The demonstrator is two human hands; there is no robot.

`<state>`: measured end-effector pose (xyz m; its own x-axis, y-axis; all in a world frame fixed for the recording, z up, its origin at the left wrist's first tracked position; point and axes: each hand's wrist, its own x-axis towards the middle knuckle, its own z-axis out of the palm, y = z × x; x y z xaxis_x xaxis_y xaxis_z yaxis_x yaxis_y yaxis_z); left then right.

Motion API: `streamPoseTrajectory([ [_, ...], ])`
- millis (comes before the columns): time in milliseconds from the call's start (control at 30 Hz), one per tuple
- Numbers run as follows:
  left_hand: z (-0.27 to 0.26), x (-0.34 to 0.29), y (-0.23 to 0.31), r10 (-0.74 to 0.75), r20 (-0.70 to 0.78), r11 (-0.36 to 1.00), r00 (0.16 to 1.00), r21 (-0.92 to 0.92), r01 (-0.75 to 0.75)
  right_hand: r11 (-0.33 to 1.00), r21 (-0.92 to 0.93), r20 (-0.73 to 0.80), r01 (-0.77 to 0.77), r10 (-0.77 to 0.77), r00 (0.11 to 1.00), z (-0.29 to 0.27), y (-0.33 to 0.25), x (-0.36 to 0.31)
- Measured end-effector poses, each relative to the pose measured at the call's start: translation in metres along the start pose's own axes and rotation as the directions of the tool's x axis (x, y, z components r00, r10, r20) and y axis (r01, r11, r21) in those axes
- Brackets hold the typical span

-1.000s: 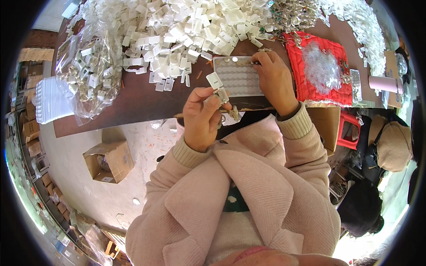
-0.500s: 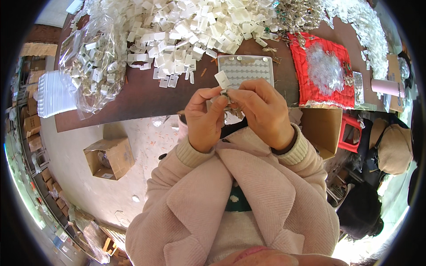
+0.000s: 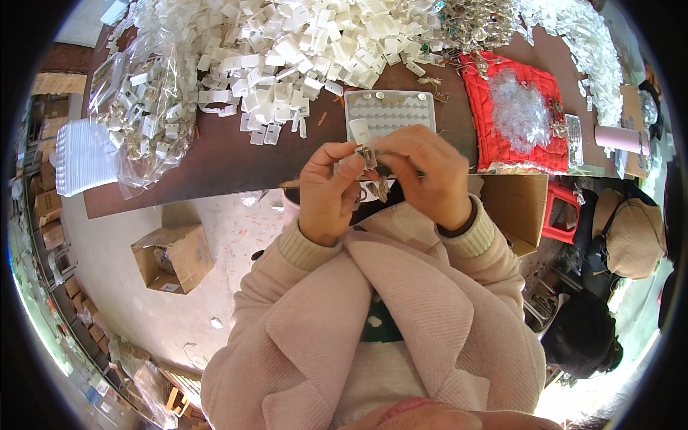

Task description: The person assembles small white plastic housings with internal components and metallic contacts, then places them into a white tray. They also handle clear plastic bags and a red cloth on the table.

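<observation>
Just in front of the table's near edge, my left hand (image 3: 330, 190) pinches a small white plastic hinged box (image 3: 360, 131) between thumb and forefinger. Its flap stands up, and something small and dark shows in its lower part. Close against the box's right side is my right hand (image 3: 433, 175), fingers curled together and slightly blurred; what they grip is hidden. Small brownish-gold dangling pieces (image 3: 378, 189) hang below the box, between the hands. Beyond the hands lies a pale grey tray (image 3: 390, 115) with rows of hollows and a few small round pieces along its far edge.
A large heap of white plastic pieces (image 3: 287, 57) covers the far table (image 3: 236, 154). At left are a clear bag (image 3: 154, 115) of boxed pieces and stacked clear trays (image 3: 86, 158). A red cloth (image 3: 480, 107) bears clear bits. Cardboard boxes (image 3: 190, 254) stand below.
The small box has tilted, so its lower part now shows between my fingers. My right hand has shifted slightly, and the dangling pieces below have come into clearer view.
</observation>
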<state>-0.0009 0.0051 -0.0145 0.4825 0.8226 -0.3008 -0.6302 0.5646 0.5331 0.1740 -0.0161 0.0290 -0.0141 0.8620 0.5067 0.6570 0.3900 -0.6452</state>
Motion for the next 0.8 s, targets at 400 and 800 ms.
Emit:
streamPoseTrajectory([
  [400,0.000,0.003,0.001,-0.004,-0.033,0.994,0.999,0.105,0.008,0.852,-0.491,-0.143,-0.181,0.126,0.982,-0.005,0.064,0.004],
  [800,0.002,-0.005,0.000,0.026,0.021,1.000,0.999,0.006,-0.027,0.998,0.004,-0.069,-0.064,0.064,0.996,0.010,-0.017,-0.001],
])
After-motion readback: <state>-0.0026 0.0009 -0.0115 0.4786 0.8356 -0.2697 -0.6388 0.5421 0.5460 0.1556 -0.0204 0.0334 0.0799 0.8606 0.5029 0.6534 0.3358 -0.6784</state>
